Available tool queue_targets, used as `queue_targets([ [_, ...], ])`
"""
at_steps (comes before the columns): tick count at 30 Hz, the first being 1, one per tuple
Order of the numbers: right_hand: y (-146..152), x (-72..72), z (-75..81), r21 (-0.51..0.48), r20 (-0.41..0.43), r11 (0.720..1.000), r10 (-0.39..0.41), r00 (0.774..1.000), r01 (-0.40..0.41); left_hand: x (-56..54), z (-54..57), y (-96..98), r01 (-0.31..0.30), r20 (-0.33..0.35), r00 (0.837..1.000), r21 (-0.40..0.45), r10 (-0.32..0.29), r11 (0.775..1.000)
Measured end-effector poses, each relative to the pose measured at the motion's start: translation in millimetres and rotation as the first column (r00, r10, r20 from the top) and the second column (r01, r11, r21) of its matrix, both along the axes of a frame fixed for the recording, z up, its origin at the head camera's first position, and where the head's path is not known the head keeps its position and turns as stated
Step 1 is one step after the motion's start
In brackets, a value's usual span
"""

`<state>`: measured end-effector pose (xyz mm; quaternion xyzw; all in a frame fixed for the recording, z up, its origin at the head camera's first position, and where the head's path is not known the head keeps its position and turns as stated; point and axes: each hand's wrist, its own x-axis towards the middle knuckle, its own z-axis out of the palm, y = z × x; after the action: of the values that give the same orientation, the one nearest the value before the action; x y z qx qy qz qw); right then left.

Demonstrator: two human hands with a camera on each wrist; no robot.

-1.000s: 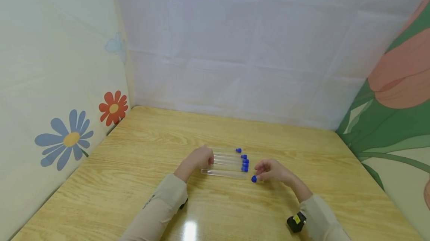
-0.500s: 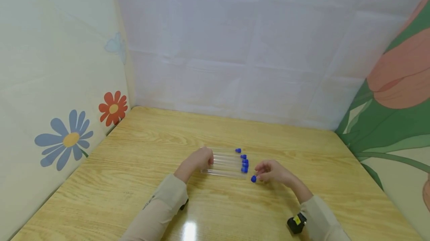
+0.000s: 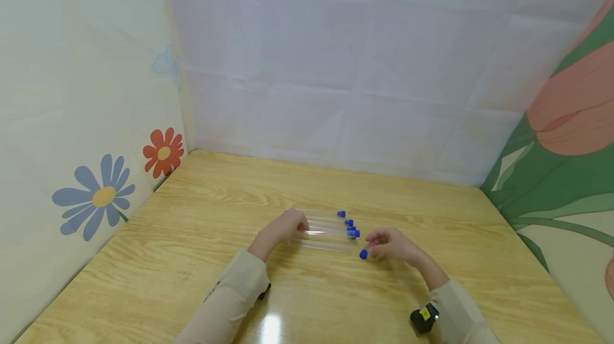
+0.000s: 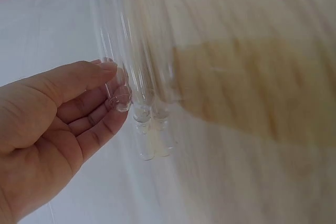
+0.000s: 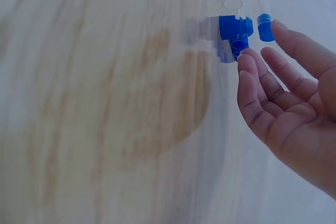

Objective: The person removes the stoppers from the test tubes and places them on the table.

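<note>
In the head view my left hand (image 3: 285, 225) is over the left ends of several clear test tubes with blue caps. Between its thumb and fingers it pinches one test tube (image 4: 109, 51) by the rounded end, slightly above the others. That tube's blue cap (image 3: 355, 233) points right. In front lies another clear tube (image 3: 321, 246), parallel to the group. A loose blue cap (image 3: 363, 254) is just past that tube's right end, close to the fingertips of my right hand (image 3: 394, 244). The right fingers are loosely bent and spread apart, with no visible grip.
All of this lies on a glossy wood-grain table (image 3: 230, 194). A white cloth (image 3: 336, 93) hangs behind it. Flower-print cloths border the left (image 3: 72, 120) and right (image 3: 575, 162) sides. Black wrist cameras (image 3: 423, 318) are strapped to the forearms.
The left hand has raised one capped tube, whose cap has shifted slightly right and away from the front tube. The right hand and the loose cap have hardly moved.
</note>
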<state>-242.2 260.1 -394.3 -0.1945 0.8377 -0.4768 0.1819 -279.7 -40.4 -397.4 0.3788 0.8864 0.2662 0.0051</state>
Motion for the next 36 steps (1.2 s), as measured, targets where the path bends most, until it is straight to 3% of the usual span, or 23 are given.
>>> queue_targets([
  [8,1.6,1.2,4.9,-0.033,-0.001,0.999,-0.032,0.999,0.032,1.1,4.0,-1.1,0.048,0.008,0.999,0.055,-0.048,0.997],
  [13,4.2,1.0,9.2,-0.069,-0.017,0.996,-0.061,0.998,0.060,0.3,7.7,-0.4,0.087,-0.005,0.996,0.136,-0.088,0.987],
  [17,5.0,0.4,10.3,-0.102,-0.017,0.991,-0.093,0.995,0.091,2.1,13.3,0.2,0.093,0.037,0.994,0.202,-0.102,0.975],
  [22,2.6,0.5,9.9,-0.120,-0.018,0.982,-0.149,0.989,0.146,4.3,16.8,-0.9,0.071,0.069,0.994,0.215,-0.087,0.974],
  [27,1.5,1.5,10.9,-0.177,-0.057,0.973,-0.161,0.985,0.149,6.5,17.9,-2.6,0.034,0.116,0.991,0.257,-0.066,0.966],
  [36,0.2,3.5,11.1,-0.247,-0.079,0.958,-0.167,0.983,0.143,7.7,18.0,1.7,-0.019,0.218,0.973,0.391,-0.072,0.920],
])
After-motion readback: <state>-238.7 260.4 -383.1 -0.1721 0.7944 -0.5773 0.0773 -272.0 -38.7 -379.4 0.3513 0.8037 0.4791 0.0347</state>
